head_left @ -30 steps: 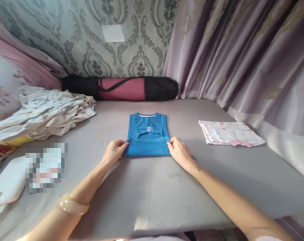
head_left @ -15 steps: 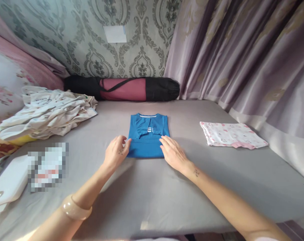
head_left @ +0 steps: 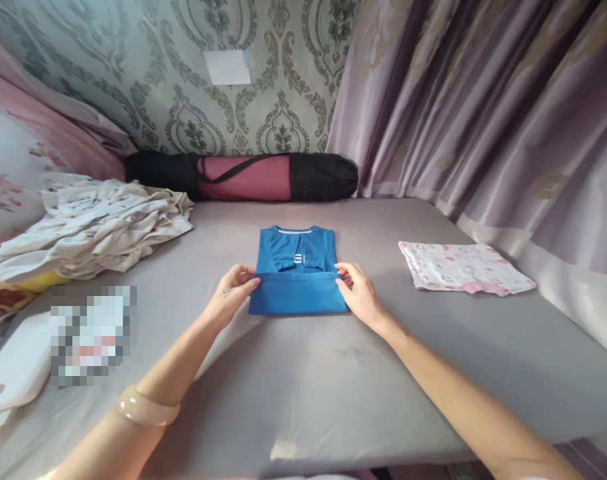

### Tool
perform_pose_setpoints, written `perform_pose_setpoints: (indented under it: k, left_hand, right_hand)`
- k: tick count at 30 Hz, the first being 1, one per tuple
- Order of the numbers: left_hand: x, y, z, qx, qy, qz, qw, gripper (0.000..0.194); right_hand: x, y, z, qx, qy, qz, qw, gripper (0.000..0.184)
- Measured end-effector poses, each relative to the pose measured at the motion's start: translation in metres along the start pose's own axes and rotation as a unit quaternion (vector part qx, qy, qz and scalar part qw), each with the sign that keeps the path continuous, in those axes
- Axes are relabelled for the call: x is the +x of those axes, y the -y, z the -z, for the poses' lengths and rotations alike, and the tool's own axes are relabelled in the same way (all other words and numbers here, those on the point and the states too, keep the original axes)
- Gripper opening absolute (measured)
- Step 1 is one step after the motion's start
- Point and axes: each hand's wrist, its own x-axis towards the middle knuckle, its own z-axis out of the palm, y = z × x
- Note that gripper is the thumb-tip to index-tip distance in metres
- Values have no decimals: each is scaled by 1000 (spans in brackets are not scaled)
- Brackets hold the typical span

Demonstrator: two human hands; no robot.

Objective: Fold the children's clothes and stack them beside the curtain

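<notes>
A blue shirt (head_left: 298, 295) lies on the grey bed sheet in front of me, its neckline with a white trim at the far end. Both sleeves are tucked inward over a white print, and the near hem is turned up into a flat band. At the band's upper left corner, my left hand (head_left: 232, 293) pinches the fabric between thumb and fingers. My right hand (head_left: 361, 293) pinches the matching corner on the right side. A pale bangle (head_left: 147, 408) circles my left forearm.
A folded white and pink printed garment (head_left: 463, 268) lies to the right. On the left are a heap of pale clothes (head_left: 98, 217), a white device (head_left: 18, 363) and a blurred-out item (head_left: 96, 337). A black and maroon roll bag (head_left: 243, 177) rests against the wall.
My right hand has shifted right and gone from lying flat on the shirt to pinching its edge. The folded hem band now sits wider and slightly higher, covering the sleeve ends.
</notes>
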Motion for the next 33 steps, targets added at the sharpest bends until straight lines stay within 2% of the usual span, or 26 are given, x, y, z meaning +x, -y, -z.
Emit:
perform_pose_setpoints:
  k: [2,4,5,6,8,11,13,16,19,25,29,33]
  left_hand:
    - [0,5,3,72,-52,-19,996,39]
    - [-1,9,3,191,-114,-88,971,40]
    - [-2,10,2,247,-124,-136,952,39]
    - [-3,10,0,291,-112,-185,932,36]
    - [-7,9,-8,349,-45,-270,896,33]
    - [-12,12,-24,422,39,-332,842,41]
    - [-12,18,-31,479,54,-316,817,49]
    - [-10,30,-34,536,71,-262,799,60]
    - [-7,40,-30,549,83,-246,795,62]
    - [-5,49,-25,536,76,-264,798,61]
    - [-5,46,-26,541,82,-256,797,61]
    - [-8,27,-34,553,68,-283,781,59]
  right_hand:
    - [-5,1,4,-74,3,6,997,37]
    - [-10,6,6,-159,10,14,987,40]
    - [-12,10,6,-186,17,26,982,42]
    - [-13,14,5,-200,28,46,978,43]
    - [-16,25,1,-200,66,99,973,46]
    - [-17,35,-7,-195,138,175,955,50]
    - [-17,34,-10,-205,170,189,945,52]
    - [-16,24,-12,-216,200,167,941,56]
    - [-16,16,-10,-213,224,152,939,58]
    - [-16,13,-9,-212,237,150,936,58]
    - [-14,15,-7,-216,249,144,933,58]
    - [-8,28,-4,-226,250,164,927,57]
